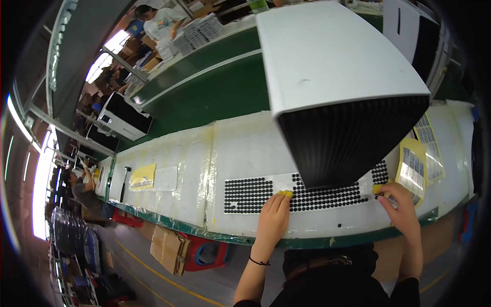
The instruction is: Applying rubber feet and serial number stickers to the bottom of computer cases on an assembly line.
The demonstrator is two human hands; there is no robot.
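A white sheet with rows of black round pads (327, 199) lies along the near side of the bench, with gaps in the rows. My left hand (274, 217) rests its fingertips, in yellow finger covers, on this sheet between two blocks of pads; its fingers are stretched out and hold nothing visible. At the sheet's right end my right hand (403, 207) has thumb and forefinger drawn together around a small black pad (379, 194). Just beyond the hands stands a large white appliance (337, 56) with a black ribbed side, hiding part of the sheet.
Yellow-backed label sheets (413, 166) lie right of the appliance. Farther left are a hammer-like tool (125, 184) and a yellow sheet (142, 176). One loose pad (339, 225) sits near the bench edge. A green conveyor (215, 92) runs behind; a person (161, 25) works beyond it.
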